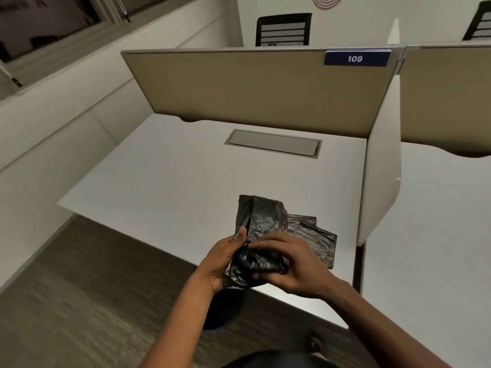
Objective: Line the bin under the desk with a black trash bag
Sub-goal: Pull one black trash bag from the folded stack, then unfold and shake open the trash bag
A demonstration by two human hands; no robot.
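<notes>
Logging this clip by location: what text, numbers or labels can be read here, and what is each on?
"109": white digits on the blue plate at the top right of the tan desk partition.
No other text is readable; the black trash bag shows no print.

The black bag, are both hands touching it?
Touching. The head view shows the left hand and right hand both gripping the crumpled black bag above the desk.

We cannot see the bin; only a dark rounded shape (224,312) shows below the desk edge (292,296), mostly hidden by the left wrist. The right hand (295,266) covers part of the black bag (263,221). Both forearms run off the bottom edge.
</notes>
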